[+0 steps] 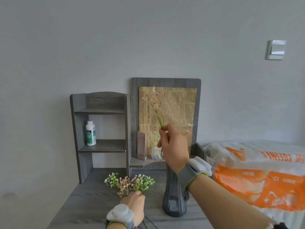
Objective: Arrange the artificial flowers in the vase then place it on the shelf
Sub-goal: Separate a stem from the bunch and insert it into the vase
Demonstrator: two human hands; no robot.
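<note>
Pinching with thumb and fingertips, the right hand (173, 146) holds one pink flower stem (156, 106) upright, its lower end hanging above the mouth of the vase (173, 195). The other fingers of this hand are curled in. The left hand (134, 205) lies low on the table (92, 204), its fingers curled over the stem ends of the bunch of sprigs (130, 182).

One orange and white plastic bag (255, 179) lies beyond the right edge of the table. One grey wooden shelf (76, 129) with two boards stands at the back left corner. Beside it, at the back edge, stands one grey back panel (166, 82) with a printed paper sheet (178, 109) on it.

One dark ribbed vase stands upright near the right edge of the table, partly behind the right wrist. The bunch lies in the middle of the table, left of the vase and apart from it; I count three heads, two green-white and one pink between them. One white bottle (90, 133) stands on the lower board. One pink box (142, 146) stands on the panel's ledge. Each wrist carries one grey band.
</note>
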